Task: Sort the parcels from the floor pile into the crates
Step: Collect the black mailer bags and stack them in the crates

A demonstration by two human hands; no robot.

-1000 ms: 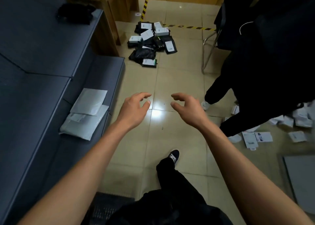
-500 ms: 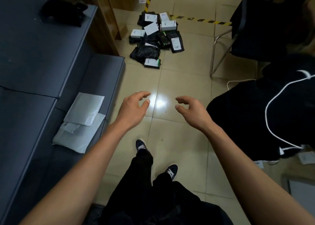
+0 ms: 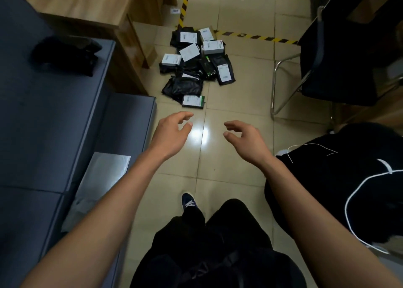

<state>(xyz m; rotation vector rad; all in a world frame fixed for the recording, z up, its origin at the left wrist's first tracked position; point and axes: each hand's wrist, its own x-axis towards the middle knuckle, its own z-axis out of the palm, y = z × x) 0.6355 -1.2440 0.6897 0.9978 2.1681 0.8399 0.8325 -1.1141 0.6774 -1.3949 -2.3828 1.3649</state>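
parcels: pile [image 3: 196, 67] on floor tiles [image 3: 239, 95], just this side of the yellow-black tape [image 3: 257, 36], beside the wooden cabinet [image 3: 122, 39]; mostly black bags with white labels, a few white boxes on top
left hand [image 3: 169, 135]: held over bare floor, short of the pile; fingers loosely curled, holding nothing
right hand [image 3: 246, 140]: same, fingers relaxed, empty, apart from the left
grey mailers [image 3: 104, 176]: on the dark bench step at left, probably two stacked
chair [image 3: 327, 65]: right of the pile, well apart
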